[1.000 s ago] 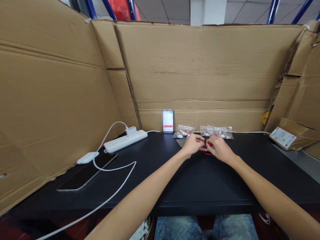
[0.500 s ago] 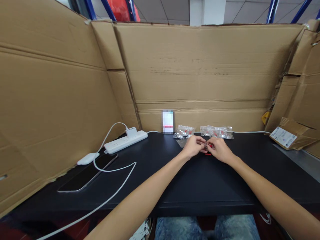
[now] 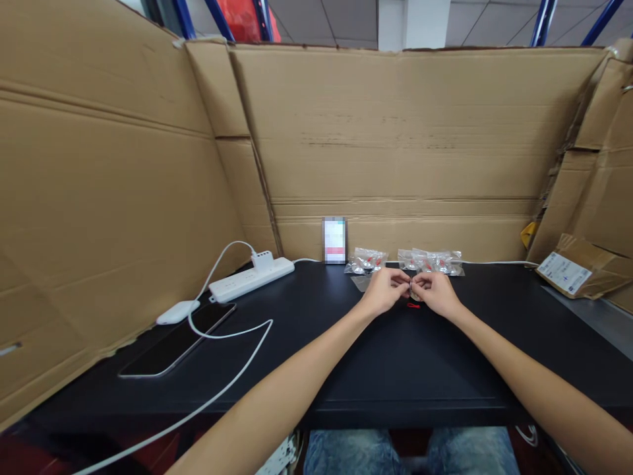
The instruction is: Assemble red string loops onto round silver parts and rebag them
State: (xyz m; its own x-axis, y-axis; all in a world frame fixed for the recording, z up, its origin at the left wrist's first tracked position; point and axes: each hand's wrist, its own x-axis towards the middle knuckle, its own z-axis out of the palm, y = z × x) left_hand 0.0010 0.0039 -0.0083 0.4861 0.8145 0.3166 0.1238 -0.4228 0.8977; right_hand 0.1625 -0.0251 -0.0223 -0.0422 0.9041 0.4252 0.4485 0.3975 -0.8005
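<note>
My left hand and my right hand meet fingertip to fingertip over the black table, near its back edge. Both pinch one small dark part between them; most of it is hidden by my fingers. A small red piece lies on the table just below my hands. Behind my hands lie clear plastic bags of small red and silver parts, with another such bag to their left.
Cardboard walls enclose the table on three sides. A white power strip, a white charger block, a white cable and a dark phone lie at the left. A small card leans on the back wall. A labelled cardboard box is at right.
My hands have stayed together at the same spot, with the fingers shifting slightly on the small part. The view has drifted a little.
</note>
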